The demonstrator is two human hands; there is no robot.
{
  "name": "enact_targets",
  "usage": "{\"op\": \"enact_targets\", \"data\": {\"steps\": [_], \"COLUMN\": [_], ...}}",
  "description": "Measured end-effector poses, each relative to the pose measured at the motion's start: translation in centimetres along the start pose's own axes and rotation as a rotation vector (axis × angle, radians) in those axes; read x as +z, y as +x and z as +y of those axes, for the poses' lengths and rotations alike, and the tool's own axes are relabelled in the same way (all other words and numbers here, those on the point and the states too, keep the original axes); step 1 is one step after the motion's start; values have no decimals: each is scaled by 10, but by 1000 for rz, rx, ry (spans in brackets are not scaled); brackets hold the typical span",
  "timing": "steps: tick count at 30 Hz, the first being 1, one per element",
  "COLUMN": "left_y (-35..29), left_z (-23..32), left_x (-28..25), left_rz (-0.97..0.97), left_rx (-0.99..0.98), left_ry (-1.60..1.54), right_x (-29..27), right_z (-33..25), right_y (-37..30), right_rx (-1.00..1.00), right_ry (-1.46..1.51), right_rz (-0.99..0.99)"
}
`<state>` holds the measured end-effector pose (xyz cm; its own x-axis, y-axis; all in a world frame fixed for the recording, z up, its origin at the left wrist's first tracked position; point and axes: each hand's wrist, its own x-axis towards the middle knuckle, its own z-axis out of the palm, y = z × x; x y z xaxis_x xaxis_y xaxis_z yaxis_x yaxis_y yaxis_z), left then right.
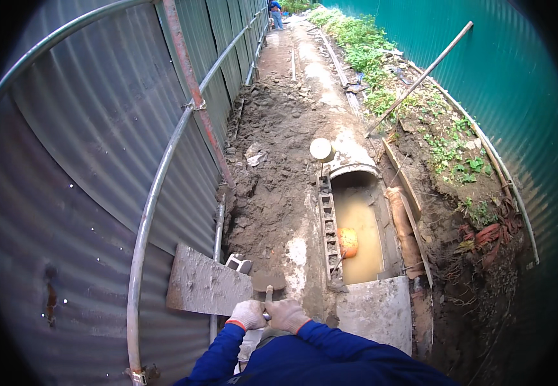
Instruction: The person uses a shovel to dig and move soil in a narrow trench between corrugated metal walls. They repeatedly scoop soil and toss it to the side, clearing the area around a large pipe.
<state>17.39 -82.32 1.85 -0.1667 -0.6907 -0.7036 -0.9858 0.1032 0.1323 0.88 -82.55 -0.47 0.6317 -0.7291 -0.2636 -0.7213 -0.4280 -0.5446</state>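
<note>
Just ahead of the gloved hands (286, 316), both curled around its handle (269, 294), a muddy round-headed tool (268, 279).

Single head-worn fisheye view looks from close above the left hand (248, 314) and right hand (287, 316), facing down and forward along the dirt path (276, 122), which recedes toward the upper edge
</note>
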Motion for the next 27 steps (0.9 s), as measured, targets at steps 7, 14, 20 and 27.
{"op": "enact_targets", "data": {"steps": [7,14,20,27], "left_y": [3,1,-1,-5], "left_z": [13,22,18,9], "left_x": [13,25,34,34], "left_rz": [24,37,57,80], "left_rx": [3,31,12,3], "left_ry": [-21,-17,-40,-78], "right_x": [-3,-4,-13,-20], "right_z": [7,7,-3,-7], "right_y": [-10,-19,-18,-17], "right_rx": [27,101,142,75], "right_ry": [-10,-39,-26,16], "right_rz": [-30,-148,-230,-214]}}
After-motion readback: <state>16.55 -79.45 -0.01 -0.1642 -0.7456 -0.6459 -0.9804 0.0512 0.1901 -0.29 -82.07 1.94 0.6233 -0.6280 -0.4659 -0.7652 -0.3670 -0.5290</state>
